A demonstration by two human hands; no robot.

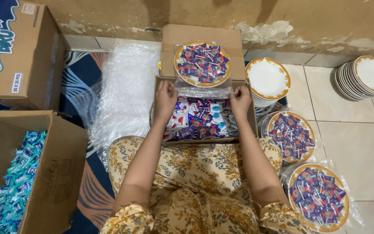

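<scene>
- Fingertips of our left hand (165, 99) and our right hand (240, 98) are pinched together on the loose open end of a clear plastic bag (202, 92), one hand at each corner of that end.
- That bag wraps a gold-rimmed plate (202, 63) heaped with purple-wrapped lollipops (203, 64); the plate rests on the far flap of the open cardboard box (204, 37) in front of our lap.
- We judge the film thin, soft and slippery, so the corners are the best places to hold it; the plate looks hard and breakable, and is better carried by its rim from underneath.
- Inside the box, below our hands, lie loose sweets (198, 119) in red, white, blue and purple wrappers.
- By the box's right edge stands a stack of empty plates (267, 80), with two more bagged, filled plates (291, 135) (318, 196) nearer on the tiled floor (356, 147).
- Another plate stack (366, 77) sits by the far wall.
- Bubble wrap (124, 93) lies at the box's left edge, and a carton of blue-wrapped candies (16, 184) stands beyond it.
</scene>
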